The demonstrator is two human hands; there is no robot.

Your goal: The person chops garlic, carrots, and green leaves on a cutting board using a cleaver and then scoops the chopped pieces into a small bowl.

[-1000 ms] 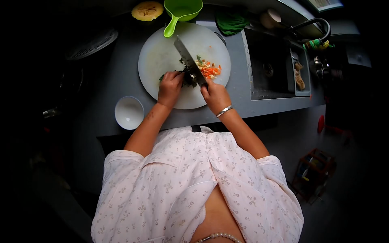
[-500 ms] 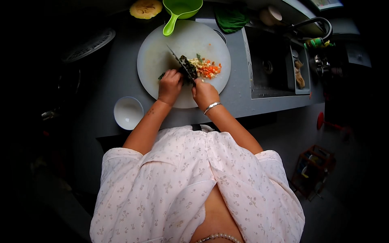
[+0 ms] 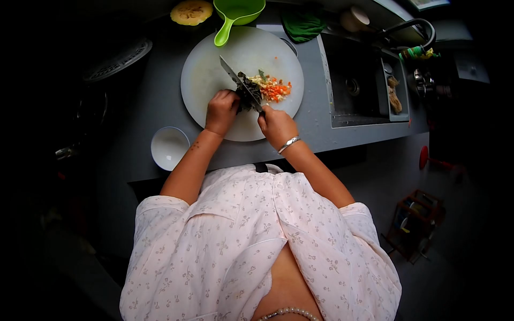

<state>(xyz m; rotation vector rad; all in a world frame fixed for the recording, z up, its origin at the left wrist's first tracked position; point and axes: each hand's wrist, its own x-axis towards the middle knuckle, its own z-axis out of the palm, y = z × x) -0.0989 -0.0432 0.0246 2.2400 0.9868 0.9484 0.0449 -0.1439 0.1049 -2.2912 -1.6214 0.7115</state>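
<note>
My right hand (image 3: 277,126) is closed round the handle of a kitchen knife (image 3: 234,75), whose blade points up and to the left. Along the blade lies a heap of dark leafy greens (image 3: 248,92), partly cut. My left hand (image 3: 222,111) has its fingers curled against the left side of these greens. Its fingertips are hidden, but it appears to pinch them. Everything rests on a round white cutting board (image 3: 206,69). Small diced orange and pale vegetable pieces (image 3: 277,90) lie just right of the greens.
A white bowl (image 3: 169,148) stands left of the board near the counter's front edge. Behind the board are a green ladle-like scoop (image 3: 241,12), a halved yellow squash (image 3: 191,12) and a green cloth (image 3: 303,25). To the right is a dark sink (image 3: 345,101) with a black faucet (image 3: 428,32).
My right hand has shifted slightly right and down with the knife, and the blade now shows its flat side more. My left hand has moved slightly left and down.
</note>
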